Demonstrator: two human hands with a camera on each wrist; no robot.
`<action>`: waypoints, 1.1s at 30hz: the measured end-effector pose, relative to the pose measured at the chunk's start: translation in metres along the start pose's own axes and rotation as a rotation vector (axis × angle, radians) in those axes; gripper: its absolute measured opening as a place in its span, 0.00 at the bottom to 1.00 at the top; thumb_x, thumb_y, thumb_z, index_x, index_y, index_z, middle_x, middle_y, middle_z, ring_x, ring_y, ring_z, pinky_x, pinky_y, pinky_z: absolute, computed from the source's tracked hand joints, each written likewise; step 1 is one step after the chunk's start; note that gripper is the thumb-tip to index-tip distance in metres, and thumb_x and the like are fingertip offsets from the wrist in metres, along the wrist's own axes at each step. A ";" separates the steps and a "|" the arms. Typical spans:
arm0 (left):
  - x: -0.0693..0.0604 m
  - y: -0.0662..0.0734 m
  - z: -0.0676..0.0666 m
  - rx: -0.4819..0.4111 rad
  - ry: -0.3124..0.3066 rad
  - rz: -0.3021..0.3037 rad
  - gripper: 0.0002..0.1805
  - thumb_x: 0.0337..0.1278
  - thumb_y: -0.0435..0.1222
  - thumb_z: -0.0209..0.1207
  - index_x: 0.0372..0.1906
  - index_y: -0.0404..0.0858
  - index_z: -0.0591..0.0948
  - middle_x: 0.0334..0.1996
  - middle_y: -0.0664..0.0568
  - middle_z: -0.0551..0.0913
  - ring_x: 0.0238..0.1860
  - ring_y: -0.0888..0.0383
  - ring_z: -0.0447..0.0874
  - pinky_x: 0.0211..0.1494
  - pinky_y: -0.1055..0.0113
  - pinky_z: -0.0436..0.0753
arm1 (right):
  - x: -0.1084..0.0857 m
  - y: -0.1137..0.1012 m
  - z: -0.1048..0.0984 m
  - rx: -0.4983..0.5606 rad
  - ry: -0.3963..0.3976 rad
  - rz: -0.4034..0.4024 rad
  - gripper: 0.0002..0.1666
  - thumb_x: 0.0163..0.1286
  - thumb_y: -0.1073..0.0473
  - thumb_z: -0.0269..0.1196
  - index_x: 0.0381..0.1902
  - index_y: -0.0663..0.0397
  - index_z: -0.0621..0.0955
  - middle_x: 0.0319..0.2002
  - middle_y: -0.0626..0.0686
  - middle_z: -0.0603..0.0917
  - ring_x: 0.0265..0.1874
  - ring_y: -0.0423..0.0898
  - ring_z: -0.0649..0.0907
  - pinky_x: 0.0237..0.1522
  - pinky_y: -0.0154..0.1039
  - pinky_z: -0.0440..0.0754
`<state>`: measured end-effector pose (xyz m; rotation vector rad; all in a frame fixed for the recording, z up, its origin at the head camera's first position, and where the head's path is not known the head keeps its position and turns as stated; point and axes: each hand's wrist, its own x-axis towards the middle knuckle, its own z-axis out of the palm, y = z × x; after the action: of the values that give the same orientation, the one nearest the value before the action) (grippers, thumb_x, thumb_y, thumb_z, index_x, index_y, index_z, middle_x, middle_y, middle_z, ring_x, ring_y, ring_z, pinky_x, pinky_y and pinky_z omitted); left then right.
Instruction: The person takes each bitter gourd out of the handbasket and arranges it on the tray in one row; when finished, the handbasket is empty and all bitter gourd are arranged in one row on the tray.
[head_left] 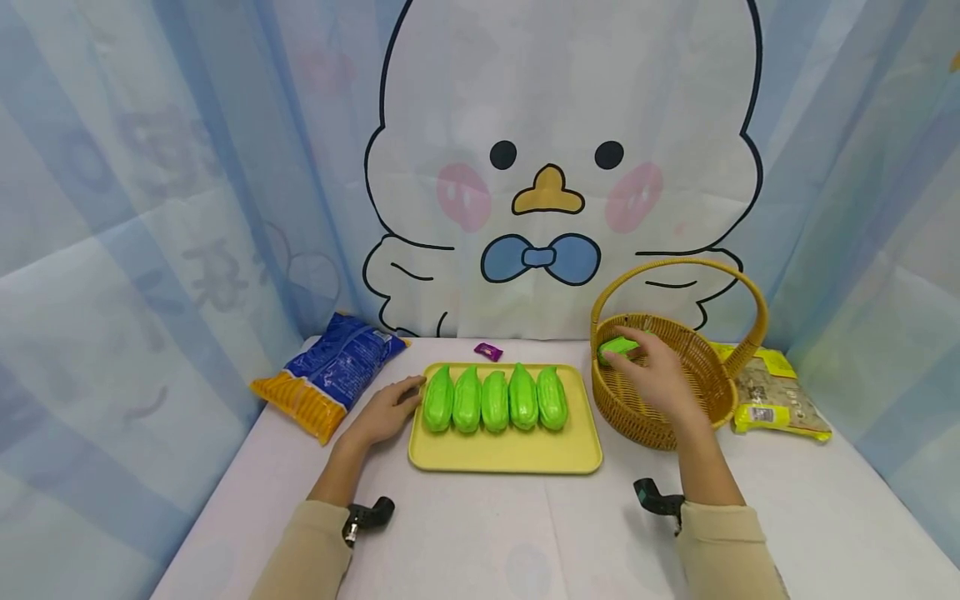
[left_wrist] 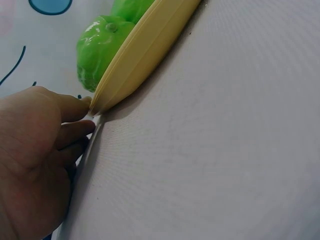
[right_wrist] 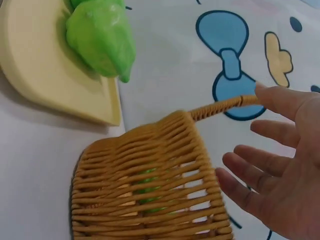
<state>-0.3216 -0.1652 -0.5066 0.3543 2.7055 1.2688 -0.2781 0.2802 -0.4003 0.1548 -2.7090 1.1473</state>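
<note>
Several glossy green, ridged, gourd-like vegetables point(head_left: 495, 402) lie side by side on a yellow tray point(head_left: 502, 454). My left hand point(head_left: 388, 410) touches the tray's left rim with its fingertips; in the left wrist view the thumb meets the rim's edge. Over the wicker basket point(head_left: 637, 421) on the right is my right hand point(head_left: 658, 373), its fingers spread apart and holding nothing in the right wrist view. Inside the basket lies another green vegetable point(head_left: 618, 346), partly hidden by the hand and seen through the weave from the right wrist.
A blue and orange bag point(head_left: 333, 371) lies left of the tray. Behind the tray is a small purple wrapped candy point(head_left: 489, 352). A yellow-edged packet point(head_left: 776, 396) lies right of the basket, whose tall handle point(head_left: 686, 262) arches up. Printed curtains enclose the table.
</note>
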 end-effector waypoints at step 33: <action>-0.001 -0.001 0.000 -0.007 0.014 0.013 0.27 0.82 0.42 0.50 0.79 0.46 0.68 0.80 0.42 0.64 0.82 0.41 0.57 0.84 0.41 0.58 | 0.065 0.033 -0.020 -0.221 -0.237 0.077 0.40 0.80 0.49 0.59 0.78 0.66 0.63 0.76 0.75 0.63 0.75 0.76 0.61 0.75 0.73 0.62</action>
<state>-0.3209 -0.1661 -0.5071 0.3645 2.7138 1.2890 -0.3442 0.3163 -0.3954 0.1638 -3.0523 0.8892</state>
